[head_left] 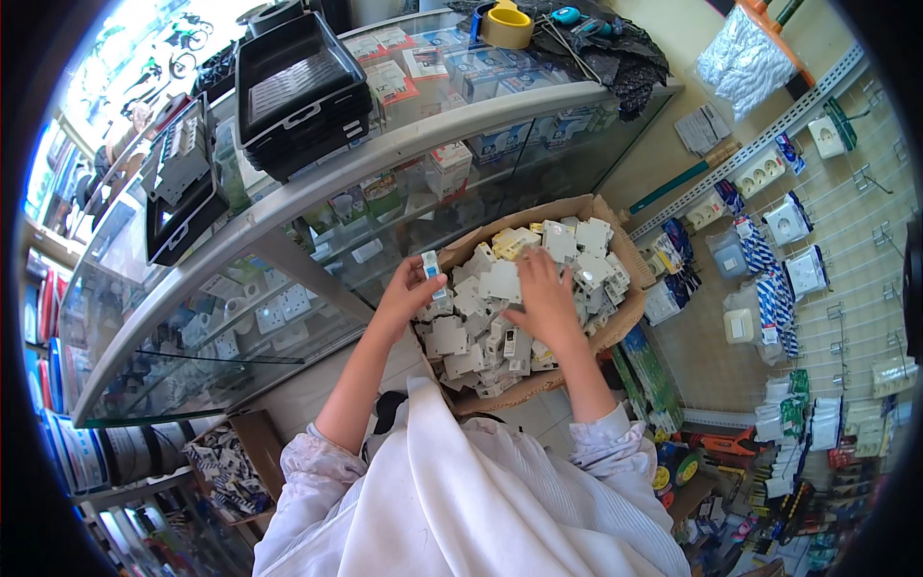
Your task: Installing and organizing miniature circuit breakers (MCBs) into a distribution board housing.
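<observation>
A brown cardboard box (pixel 615 236) sits in front of me, heaped with several small white electrical parts (pixel 481 284). My left hand (pixel 409 288) is raised at the box's left edge and grips one small white part with a blue mark (pixel 431 264) between thumb and fingers. My right hand (pixel 546 298) lies palm down on the heap in the middle of the box, fingers spread over the parts and holding none that I can see. Both forearms come up from white sleeves at the bottom.
A curved glass display counter (pixel 288 192) runs along the left and back, with black trays (pixel 298 91) and a yellow tape roll (pixel 507 26) on top. A wall rack of sockets and plugs (pixel 788 240) fills the right. Another box of parts (pixel 226 471) stands lower left.
</observation>
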Demonstrator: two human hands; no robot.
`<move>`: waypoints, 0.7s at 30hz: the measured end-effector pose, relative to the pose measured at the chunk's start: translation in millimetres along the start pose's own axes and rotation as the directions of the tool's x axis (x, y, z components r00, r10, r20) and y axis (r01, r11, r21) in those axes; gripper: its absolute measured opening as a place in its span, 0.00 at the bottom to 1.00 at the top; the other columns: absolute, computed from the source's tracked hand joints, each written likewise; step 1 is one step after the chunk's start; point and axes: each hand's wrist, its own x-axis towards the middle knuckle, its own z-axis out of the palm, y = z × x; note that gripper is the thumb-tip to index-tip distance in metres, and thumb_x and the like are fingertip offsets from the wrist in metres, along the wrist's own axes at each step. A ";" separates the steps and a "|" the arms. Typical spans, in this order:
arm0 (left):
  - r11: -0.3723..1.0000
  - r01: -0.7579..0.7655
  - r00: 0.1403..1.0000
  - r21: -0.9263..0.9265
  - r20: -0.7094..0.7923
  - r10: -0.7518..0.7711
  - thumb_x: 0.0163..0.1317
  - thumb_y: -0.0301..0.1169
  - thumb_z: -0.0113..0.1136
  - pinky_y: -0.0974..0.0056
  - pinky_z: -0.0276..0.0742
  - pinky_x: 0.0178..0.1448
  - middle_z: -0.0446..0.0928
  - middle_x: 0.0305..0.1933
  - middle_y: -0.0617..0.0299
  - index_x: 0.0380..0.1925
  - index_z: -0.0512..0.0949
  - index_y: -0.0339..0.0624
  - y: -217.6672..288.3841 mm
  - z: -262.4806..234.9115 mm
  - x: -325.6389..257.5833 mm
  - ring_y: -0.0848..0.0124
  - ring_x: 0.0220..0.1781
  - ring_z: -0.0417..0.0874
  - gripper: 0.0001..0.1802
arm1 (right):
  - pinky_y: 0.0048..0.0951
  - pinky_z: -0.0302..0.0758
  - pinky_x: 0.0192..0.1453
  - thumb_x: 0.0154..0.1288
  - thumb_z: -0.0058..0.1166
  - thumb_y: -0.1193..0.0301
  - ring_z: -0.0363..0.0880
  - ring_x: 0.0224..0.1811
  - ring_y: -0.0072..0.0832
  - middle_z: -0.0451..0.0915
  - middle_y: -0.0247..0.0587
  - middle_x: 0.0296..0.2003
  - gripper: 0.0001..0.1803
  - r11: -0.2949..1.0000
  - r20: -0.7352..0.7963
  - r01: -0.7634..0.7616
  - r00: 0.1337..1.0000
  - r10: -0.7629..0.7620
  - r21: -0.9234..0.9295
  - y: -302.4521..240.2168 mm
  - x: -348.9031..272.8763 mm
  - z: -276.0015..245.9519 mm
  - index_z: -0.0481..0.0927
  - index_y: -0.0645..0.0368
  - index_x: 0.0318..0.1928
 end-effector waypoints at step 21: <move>0.998 0.052 0.999 0.037 -0.016 -0.051 0.52 0.44 0.66 0.67 0.67 0.48 0.72 0.49 0.62 0.59 0.60 0.40 -3.9 -3.4 -3.9 0.73 0.48 0.72 0.39 | 0.53 0.57 0.64 0.46 0.64 0.65 0.69 0.54 0.29 0.77 0.28 0.40 0.13 0.936 0.387 0.251 0.860 -0.332 0.247 6.2 -8.5 3.8 0.81 0.48 0.35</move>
